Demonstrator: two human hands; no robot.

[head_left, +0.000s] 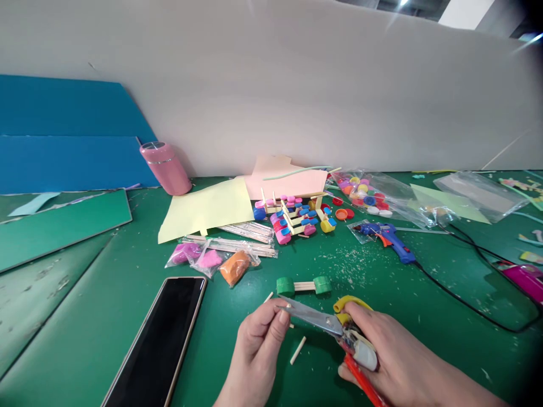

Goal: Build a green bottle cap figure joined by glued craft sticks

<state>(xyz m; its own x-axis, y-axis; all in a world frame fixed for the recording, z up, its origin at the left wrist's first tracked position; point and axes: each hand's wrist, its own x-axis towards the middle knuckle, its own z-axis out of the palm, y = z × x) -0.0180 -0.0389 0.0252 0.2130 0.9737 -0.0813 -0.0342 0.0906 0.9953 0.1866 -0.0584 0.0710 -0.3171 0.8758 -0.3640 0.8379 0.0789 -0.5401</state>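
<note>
My right hand grips a pair of scissors with one yellow and one red handle. Their blades point left, toward the fingertips of my left hand. Thumb and forefinger of that hand are pinched on a small pale wooden stick, mostly hidden, with its tip by the blade. Just beyond the blades lies a piece made of two green bottle caps joined by pale sticks. A short cut stick rests on the table between my hands, and other stick ends show close to my left fingers.
A phone lies at left, with bagged clay and bundled sticks behind it. Farther back are cap-and-stick pieces, a bag of caps and a pink cup. A corded blue glue gun lies at right.
</note>
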